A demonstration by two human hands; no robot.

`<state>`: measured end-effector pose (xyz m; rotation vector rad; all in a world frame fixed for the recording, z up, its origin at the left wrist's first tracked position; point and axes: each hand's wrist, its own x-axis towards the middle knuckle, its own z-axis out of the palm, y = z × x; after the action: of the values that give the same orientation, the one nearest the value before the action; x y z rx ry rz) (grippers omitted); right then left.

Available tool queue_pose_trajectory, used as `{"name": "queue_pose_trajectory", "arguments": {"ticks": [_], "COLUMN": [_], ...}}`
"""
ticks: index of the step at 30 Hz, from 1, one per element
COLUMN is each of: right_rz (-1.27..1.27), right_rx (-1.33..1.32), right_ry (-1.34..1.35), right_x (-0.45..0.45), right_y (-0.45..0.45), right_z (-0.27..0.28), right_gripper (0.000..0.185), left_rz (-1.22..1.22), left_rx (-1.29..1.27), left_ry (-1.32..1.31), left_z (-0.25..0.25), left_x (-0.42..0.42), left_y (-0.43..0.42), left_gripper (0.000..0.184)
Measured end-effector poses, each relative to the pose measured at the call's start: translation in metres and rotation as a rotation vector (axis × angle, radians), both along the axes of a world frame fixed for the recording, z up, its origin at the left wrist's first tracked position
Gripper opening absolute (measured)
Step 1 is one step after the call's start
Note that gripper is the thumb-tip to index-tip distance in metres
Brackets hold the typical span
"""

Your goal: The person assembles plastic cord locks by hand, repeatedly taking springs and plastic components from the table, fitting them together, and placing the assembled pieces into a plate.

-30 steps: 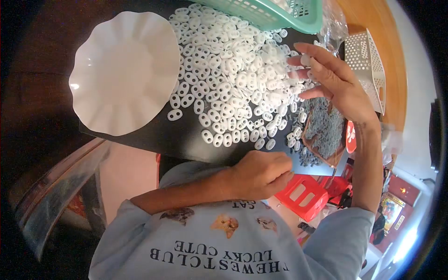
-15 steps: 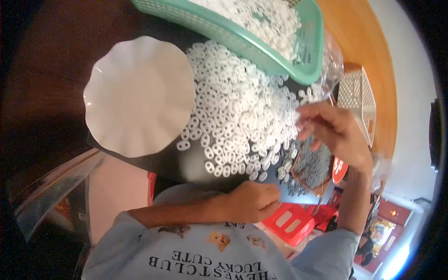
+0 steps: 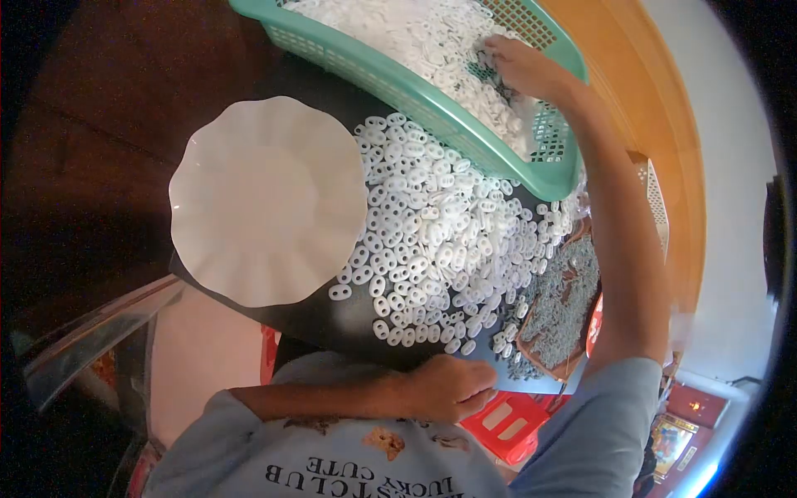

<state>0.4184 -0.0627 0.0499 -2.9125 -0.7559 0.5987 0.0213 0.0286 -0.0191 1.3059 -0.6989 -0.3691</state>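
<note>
My right hand (image 3: 525, 70) reaches into a green basket (image 3: 465, 124), its bent fingers close together among small white pieces (image 3: 390, 33). Whatever lies between the fingertips is hidden. My left hand (image 3: 452, 387) is closed in a fist near my shirt, at the table's near edge; I cannot see inside it. Between the hands, a spread pile of white oval pieces with two holes each (image 3: 432, 241) covers the dark tabletop (image 3: 320, 319). A white plate with a wavy rim (image 3: 270, 199) stands left of the pile, its inside bare.
At the right, a brown tray (image 3: 540, 361) holds many small grey pieces (image 3: 560, 303), with more scattered beside it. A white perforated basket (image 3: 656, 195) stands behind my right forearm. A red plastic stool (image 3: 506, 423) is below the table edge.
My right hand has gone from above the right side of the pile up into the green basket. The view has shifted slightly. My left hand stays closed in about the same place.
</note>
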Motion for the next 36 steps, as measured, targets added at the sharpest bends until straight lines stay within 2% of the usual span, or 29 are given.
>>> {"name": "queue_pose_trajectory", "arguments": {"ticks": [2,6,8,9,11,15,17,21,24,26,27,29,33,35,36], "right_rz": [0.363,0.377,0.454,0.455,-0.062,0.055,0.337,0.282,0.278,0.329,0.327,0.194,0.090,-0.117,-0.124], "right_rx": [0.073,0.156,0.202,0.199,0.342,0.244,0.022,0.009,0.151,0.345,0.346,0.413,0.416,0.500,0.501], "right_ry": [-0.408,-0.301,-0.074,-0.070,0.243,0.038,-0.375,-0.296,-0.299,-0.245,-0.245,-0.180,-0.159,0.093,0.091], "right_x": [0.021,0.001,-0.006,-0.014,-0.031,-0.039,-0.041,-0.023,-0.017,-0.013,-0.014,-0.018,-0.014,-0.019,-0.026], "right_y": [0.001,0.023,0.020,0.021,0.021,0.023,0.019,0.014,0.013,0.014,0.016,0.018,0.011,0.004,0.005], "right_z": [-0.028,-0.018,-0.002,0.010,0.031,0.011,-0.012,-0.020,-0.026,-0.027,-0.026,-0.024,-0.006,0.010,0.018], "right_gripper": [0.038,0.044,0.045,0.045,0.049,0.057,0.059,0.059,0.049,0.039,0.039,0.030,0.032,0.032,0.032], "left_rz": [-0.029,-0.019,-0.046,-0.044,-0.058,-0.057,-0.056,-0.101,-0.053,-0.057,-0.059,-0.049,-0.038,-0.001,-0.008], "left_rx": [0.001,-0.015,-0.032,-0.036,-0.040,-0.037,-0.038,-0.034,-0.029,-0.020,-0.019,-0.026,-0.034,-0.026,-0.026], "left_ry": [0.021,0.022,0.045,0.048,0.049,0.048,0.030,0.080,0.036,0.026,0.028,0.045,0.059,0.035,0.035], "left_z": [0.000,-0.001,0.000,0.000,0.001,-0.001,-0.003,0.001,0.000,-0.001,0.000,0.001,0.000,0.000,0.001], "left_x": [0.000,0.000,0.001,0.001,0.001,0.001,-0.001,0.002,0.001,0.001,0.001,0.001,-0.002,-0.002,-0.002], "left_y": [0.000,0.000,0.002,0.002,0.002,0.000,-0.002,0.000,-0.001,-0.001,0.000,0.001,-0.001,-0.001,-0.001], "left_gripper": [0.018,0.018,0.017,0.017,0.016,0.015,0.015,0.015,0.015,0.015,0.015,0.015,0.015,0.016,0.016]}}
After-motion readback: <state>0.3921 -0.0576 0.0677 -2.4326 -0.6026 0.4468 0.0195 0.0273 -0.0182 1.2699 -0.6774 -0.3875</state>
